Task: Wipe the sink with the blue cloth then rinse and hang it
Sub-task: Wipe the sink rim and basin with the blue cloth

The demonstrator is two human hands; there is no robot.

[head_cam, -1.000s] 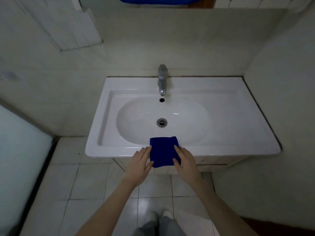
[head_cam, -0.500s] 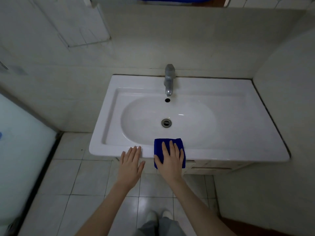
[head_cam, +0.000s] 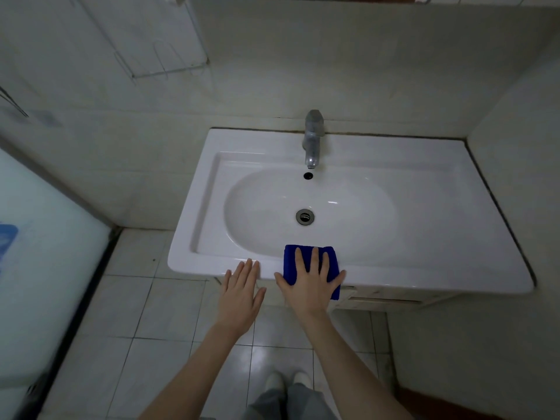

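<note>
We stand over the white sink. Across its front rim lies the folded blue cloth, draped over the edge. Our right hand presses flat on the cloth, fingers straight and spread. Our left hand, flat with fingers together and holding nothing, reaches the same rim just left of the cloth, apart from it.

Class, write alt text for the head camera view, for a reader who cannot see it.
A person's right hand presses a folded blue cloth flat on the front rim of a white sink. The left hand lies open beside it, fingertips at the rim. A metal faucet stands behind the basin.
</note>
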